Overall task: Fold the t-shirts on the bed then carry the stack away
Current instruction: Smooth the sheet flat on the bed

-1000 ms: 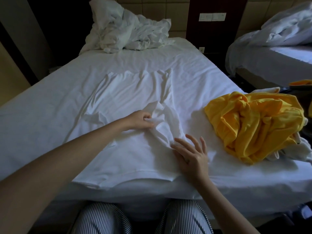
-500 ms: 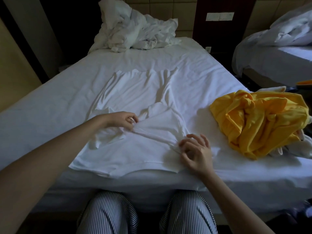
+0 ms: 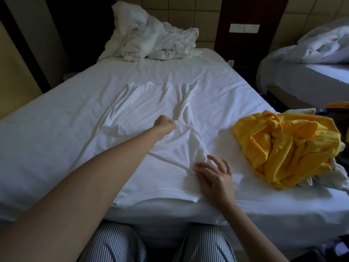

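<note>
A white t-shirt (image 3: 143,110) lies spread on the white bed (image 3: 47,140), its hem near the front edge. My left hand (image 3: 165,124) reaches over the shirt's middle and grips a bunched fold of its cloth. Nearer me, my right hand (image 3: 214,176) rests on the shirt's right side with fingers spread, pressing the fabric down. A crumpled yellow t-shirt (image 3: 283,146) sits in a heap on the bed's right side, apart from both hands. More white cloth (image 3: 340,178) pokes out beneath the yellow heap.
A rumpled white duvet (image 3: 151,40) is piled at the head of the bed. A second bed (image 3: 309,72) with bedding stands to the right across a narrow gap. My striped trousers (image 3: 113,244) press against the bed's front edge.
My left hand has carried the fold of the white shirt farther up and to the right. The right hand's fingers went from curled to spread flat on the cloth.
</note>
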{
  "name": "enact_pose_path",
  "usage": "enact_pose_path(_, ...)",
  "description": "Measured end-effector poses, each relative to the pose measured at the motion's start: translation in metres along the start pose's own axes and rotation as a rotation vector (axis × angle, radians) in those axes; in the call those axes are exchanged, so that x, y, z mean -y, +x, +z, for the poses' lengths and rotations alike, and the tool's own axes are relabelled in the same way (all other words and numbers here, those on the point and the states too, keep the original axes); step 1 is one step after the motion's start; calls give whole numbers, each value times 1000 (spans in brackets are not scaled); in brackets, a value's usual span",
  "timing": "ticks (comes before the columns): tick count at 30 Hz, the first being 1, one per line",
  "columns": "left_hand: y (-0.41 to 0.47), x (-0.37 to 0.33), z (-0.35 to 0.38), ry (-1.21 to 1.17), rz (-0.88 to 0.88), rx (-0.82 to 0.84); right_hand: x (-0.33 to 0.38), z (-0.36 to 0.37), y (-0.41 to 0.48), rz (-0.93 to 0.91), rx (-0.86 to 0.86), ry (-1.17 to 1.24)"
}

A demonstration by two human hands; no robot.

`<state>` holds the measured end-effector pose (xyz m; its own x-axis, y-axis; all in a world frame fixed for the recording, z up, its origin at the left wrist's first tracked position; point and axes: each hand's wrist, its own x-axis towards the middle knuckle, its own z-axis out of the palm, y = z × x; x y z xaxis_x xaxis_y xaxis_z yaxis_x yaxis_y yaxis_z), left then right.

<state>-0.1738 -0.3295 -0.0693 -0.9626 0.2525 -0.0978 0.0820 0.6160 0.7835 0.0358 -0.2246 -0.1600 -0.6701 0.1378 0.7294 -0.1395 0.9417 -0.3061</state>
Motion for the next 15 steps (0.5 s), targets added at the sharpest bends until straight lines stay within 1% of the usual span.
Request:
enact_pose_path(1,2,-1,-2,-18,49,-70,-1,0,0,-1,2,-1)
enact_pose_path(3,6,2,-9,27,92,-203,-1,0,0,9,24,-2)
enact_pose_path(5,6,10,-15,165,97,-210,0,-1,0,22,44,6)
enact_pose_path(6,3,12,-19,280,120,-190,1,-1,1,26,48,10)
enact_pose_path(7,-2,13,-21,393,180,-194,2,-2,1,27,48,12)
enact_pose_path(8,-12,12,-23,457,304,-225,3,-3,1,27,49,11)
enact_pose_path(9,-23,11,-23,468,472,-257,3,-3,1,26,51,12)
enact_pose_path(10,-33,13,-21,471,623,-241,3,-3,1,26,54,13)
enact_pose_path(11,-43,19,-16,498,731,-186,4,-3,1,29,55,14)
enact_pose_path(12,-53,27,-11,548,753,-92,4,-3,1,33,54,16)
enact_pose_path(13,-62,38,-4,635,676,22,4,-3,1,37,54,18)
enact_pose_path(14,-70,50,2,729,555,109,5,-4,1,40,56,18)
enact_pose_path(15,-74,61,6,786,455,139,5,-4,1,41,60,14)
